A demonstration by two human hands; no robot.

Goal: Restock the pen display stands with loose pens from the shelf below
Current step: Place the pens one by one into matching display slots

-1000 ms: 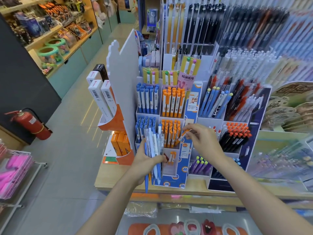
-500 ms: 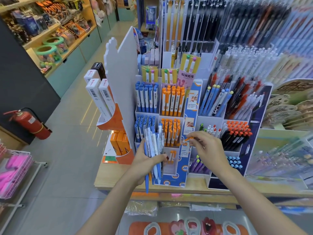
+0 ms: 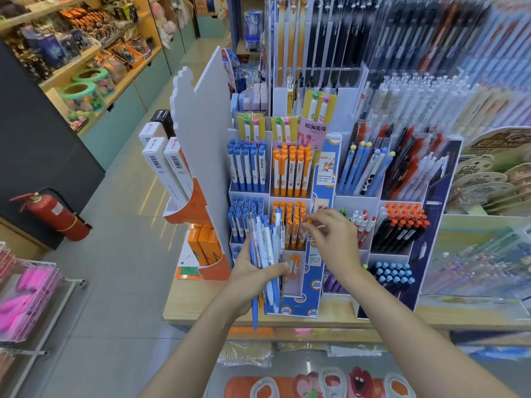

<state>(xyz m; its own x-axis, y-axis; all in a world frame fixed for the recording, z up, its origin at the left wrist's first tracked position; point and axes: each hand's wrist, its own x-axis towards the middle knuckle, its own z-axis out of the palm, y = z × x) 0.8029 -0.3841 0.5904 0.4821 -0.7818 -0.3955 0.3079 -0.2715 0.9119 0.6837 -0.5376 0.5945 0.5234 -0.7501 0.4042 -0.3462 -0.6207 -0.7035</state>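
My left hand (image 3: 253,278) grips a bundle of loose pens (image 3: 268,248), blue, white and clear, held upright in front of the tiered pen display stand (image 3: 321,179). My right hand (image 3: 334,239) is at the right edge of the middle-tier compartment of orange pens (image 3: 291,222), fingertips pinching an orange pen there; the pen is mostly hidden by the fingers and blurred. Blue pens (image 3: 244,216) fill the compartment to the left, behind the bundle.
A second stand on the right holds black-and-orange pens (image 3: 402,225) and blue-capped pens (image 3: 393,274). A white divider board (image 3: 201,133) and boxed items (image 3: 169,168) stand to the left. The wooden counter edge (image 3: 201,317) runs below. A red fire extinguisher (image 3: 54,214) sits on the floor.
My right hand has moved left and slightly down, from the blue centre panel to the orange pen compartment. My left hand keeps the bundle in the same place.
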